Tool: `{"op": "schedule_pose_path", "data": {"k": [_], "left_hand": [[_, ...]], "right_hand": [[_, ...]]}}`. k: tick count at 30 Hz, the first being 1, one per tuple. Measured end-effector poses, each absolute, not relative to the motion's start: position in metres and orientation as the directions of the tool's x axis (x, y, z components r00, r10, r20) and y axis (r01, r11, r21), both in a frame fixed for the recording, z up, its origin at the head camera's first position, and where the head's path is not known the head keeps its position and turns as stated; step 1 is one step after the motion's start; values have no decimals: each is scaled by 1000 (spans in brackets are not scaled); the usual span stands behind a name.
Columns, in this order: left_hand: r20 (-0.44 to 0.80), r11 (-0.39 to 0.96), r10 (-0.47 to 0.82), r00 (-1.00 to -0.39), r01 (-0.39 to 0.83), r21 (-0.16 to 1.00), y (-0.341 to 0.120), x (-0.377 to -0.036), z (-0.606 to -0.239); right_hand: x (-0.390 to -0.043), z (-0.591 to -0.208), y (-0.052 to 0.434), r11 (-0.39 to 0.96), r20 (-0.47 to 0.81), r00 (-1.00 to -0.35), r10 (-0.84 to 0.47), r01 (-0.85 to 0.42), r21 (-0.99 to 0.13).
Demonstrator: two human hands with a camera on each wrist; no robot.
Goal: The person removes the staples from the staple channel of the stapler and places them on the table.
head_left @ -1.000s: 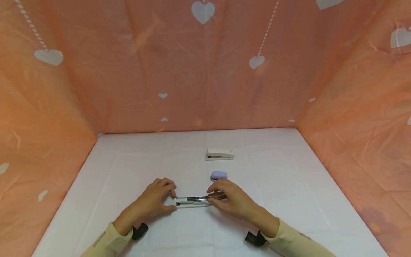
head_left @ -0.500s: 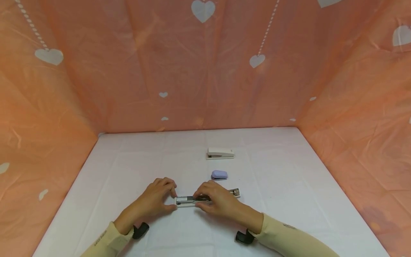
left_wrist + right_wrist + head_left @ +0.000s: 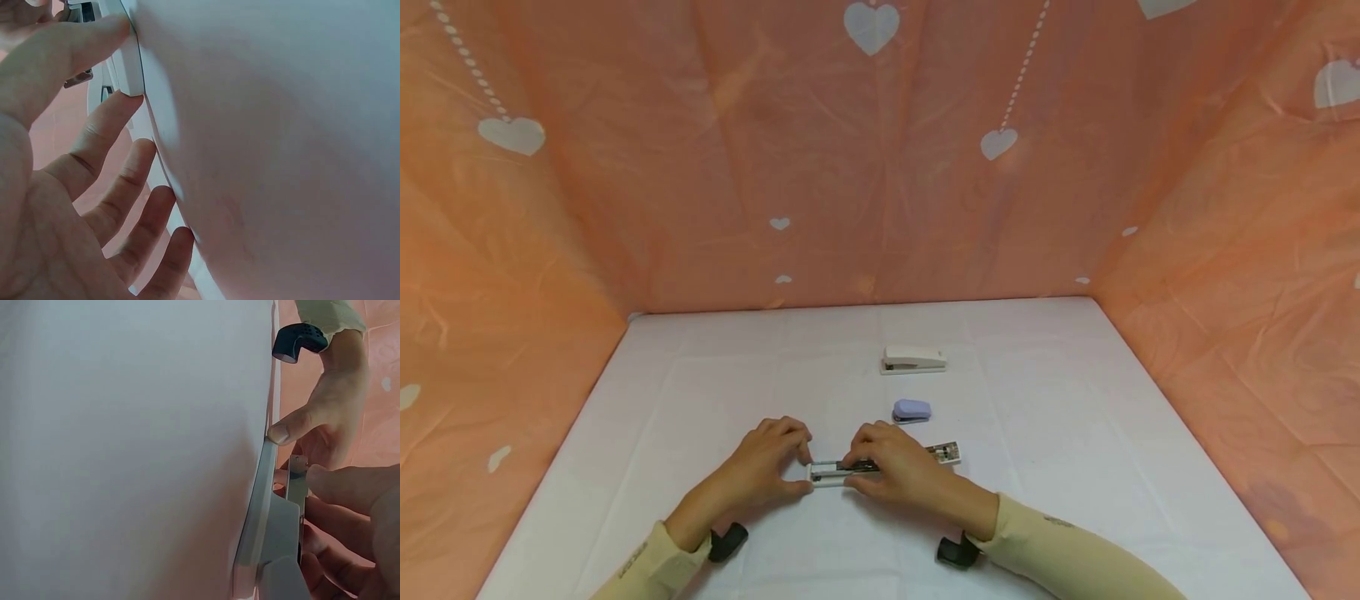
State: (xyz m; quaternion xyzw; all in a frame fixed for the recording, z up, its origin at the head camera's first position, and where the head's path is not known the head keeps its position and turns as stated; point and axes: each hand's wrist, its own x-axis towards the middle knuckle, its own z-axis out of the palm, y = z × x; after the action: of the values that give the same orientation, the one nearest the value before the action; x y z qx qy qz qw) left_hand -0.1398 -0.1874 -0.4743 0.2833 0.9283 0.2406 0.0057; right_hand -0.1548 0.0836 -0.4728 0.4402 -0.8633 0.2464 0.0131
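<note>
We are steadying the near-left end of the open stapler [image 3: 835, 472] with our left hand [image 3: 767, 467], thumb and fingertips pinching its white base against the table [image 3: 1075, 433]. Our right hand [image 3: 891, 468] is lying over the middle of the same stapler, fingers curled down and pinching the dark metal staple rail. In the right wrist view that hand's fingers [image 3: 350, 487] are pressing on the rail just above the white base [image 3: 275, 550], while the left thumb is touching the base's end.

The stapler is lying lengthwise between our two hands, near the front of the table, its top arm [image 3: 946, 452] swung open and sticking out to the right past our right hand. We are judging the work to be midway: the stapler is already opened flat and the rail is being handled, but the top is not yet closed back down. Whether staples are sitting in the rail, we cannot tell.

Just beyond our right hand a small lilac stapler [image 3: 912, 410] is sitting, and farther back a closed white stapler [image 3: 913, 360] is resting, both untouched.
</note>
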Motion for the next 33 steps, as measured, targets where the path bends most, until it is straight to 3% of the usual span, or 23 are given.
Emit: {"op": "schedule_pose_path", "data": {"k": [5,12,24,33], "left_hand": [[134,723,526,-840,524,450,-188,-141,-475],[112,729,517,-849,505,462,-187,-138,-478],[84,744,511,-856,489,455,-187,-139,-477],[90,741,515,-852,496,454,-186,-141,-475]], "right_hand": [[-156,-473,81,483,249,-599,-761,-779,-401],[-152,-475,81,493,181,-635,-751,-722,-485],[-151,-478,80,450,241,-633,-736,-723,-524],[-153,-471,76,497,207,-700,-683,-654,-569]]}}
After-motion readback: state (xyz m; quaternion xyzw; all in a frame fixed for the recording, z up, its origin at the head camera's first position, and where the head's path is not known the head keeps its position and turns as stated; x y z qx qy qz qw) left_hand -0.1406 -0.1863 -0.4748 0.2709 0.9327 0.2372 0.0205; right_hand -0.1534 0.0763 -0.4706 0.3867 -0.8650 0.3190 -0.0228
